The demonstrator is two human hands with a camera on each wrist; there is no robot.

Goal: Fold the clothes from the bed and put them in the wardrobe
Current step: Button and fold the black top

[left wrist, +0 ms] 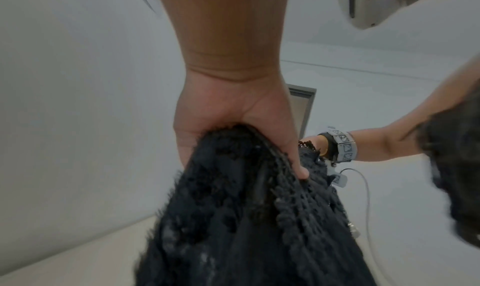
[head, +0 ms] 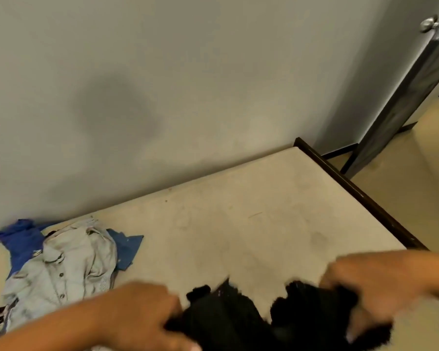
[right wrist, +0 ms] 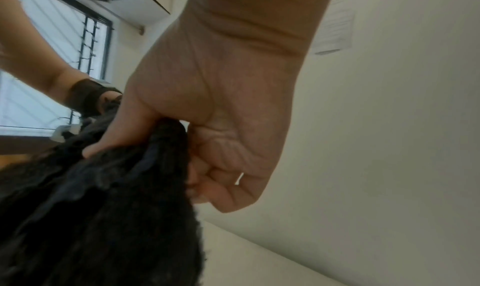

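You have the black lacy garment (head: 228, 323) bunched in both fists over the near edge of the bed (head: 264, 211); your left hand (head: 147, 312) has its fingers curled round one gathered end and your right hand (head: 365, 285) is clenched on the other, with the cloth sagging between them; the open, fringed knit looks likely to snag on a fingernail or stretch out of shape if you pull the two ends hard apart, so ease it open rather than tug; gripped in wads like this, the edges will probably not line up, and a fold made now would come out lopsided; if one fist slackens, that end may drop off the mattress edge toward the floor (head: 403, 198); to your left a pale buttoned shirt (head: 69, 269) lies crumpled on top of a blue garment (head: 23, 239), near the wall (head: 162, 84) and well apart from your hands; the bare stretch of mattress ahead gives room to lay the piece flat; a door (head: 406, 97) stands at the far right; no wardrobe shows in any view.
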